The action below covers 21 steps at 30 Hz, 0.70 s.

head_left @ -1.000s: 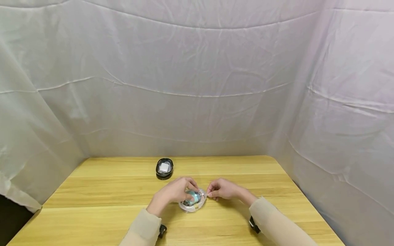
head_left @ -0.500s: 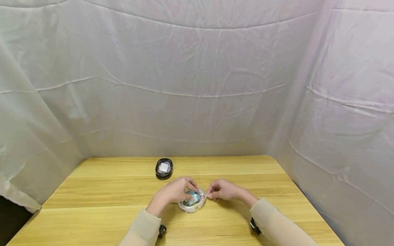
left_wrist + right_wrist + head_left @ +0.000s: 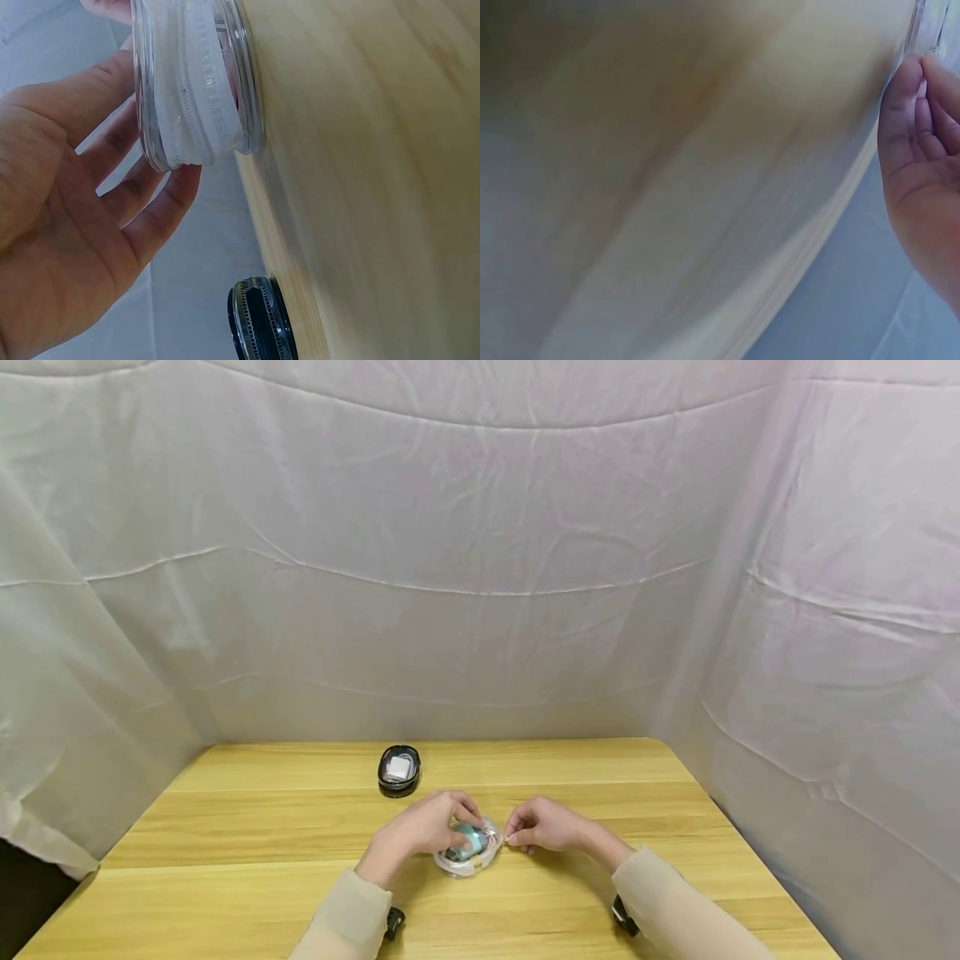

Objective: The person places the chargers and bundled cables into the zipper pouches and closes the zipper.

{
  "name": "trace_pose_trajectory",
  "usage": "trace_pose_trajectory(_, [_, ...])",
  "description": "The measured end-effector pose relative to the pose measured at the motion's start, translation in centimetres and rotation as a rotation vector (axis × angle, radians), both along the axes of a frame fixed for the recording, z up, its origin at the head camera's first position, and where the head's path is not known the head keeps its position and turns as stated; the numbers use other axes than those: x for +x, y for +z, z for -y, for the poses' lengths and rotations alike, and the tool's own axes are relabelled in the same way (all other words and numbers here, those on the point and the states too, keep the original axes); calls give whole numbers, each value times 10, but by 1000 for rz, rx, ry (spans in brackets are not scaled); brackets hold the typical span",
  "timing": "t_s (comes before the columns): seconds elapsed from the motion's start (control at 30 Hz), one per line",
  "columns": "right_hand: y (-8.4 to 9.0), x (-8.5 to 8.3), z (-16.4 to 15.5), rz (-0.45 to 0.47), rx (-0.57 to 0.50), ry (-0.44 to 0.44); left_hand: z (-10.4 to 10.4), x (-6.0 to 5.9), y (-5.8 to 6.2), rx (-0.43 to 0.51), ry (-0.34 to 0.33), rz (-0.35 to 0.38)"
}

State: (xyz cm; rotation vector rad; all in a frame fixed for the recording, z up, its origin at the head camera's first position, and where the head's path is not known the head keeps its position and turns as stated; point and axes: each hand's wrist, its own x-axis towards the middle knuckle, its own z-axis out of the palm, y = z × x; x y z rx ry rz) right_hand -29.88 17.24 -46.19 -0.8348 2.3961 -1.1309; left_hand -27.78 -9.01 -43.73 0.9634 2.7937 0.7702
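Zipping the clear little case in the lower middle of the frame.
My left hand [image 3: 423, 829] holds the clear zip case [image 3: 470, 847] down on the desk [image 3: 225, 827]; my right hand [image 3: 542, 825] pinches its zipper pull. Next, I think, pull it slowly around.

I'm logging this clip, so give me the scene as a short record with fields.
left hand: rests on clear zip case, fingers curled over it
right hand: pinches at the clear case's right edge, probably its zip pull
inside case: something light blue
other item: black zip case behind, holding something white
surface: wooden table
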Motion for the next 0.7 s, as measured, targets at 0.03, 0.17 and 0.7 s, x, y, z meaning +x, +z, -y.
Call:
trace_pose_trajectory(0.03, [0,1,0,0,-3,-4,0,0,0,-3,1,0])
trace_pose_trajectory(0.17, [-1,2,1,-8,-10,-12,0,-1,0,-4,3,0])
trace_pose_trajectory(0.7, [-1,6,1,-32,-6,-1,0,2,3,15,-8,14])
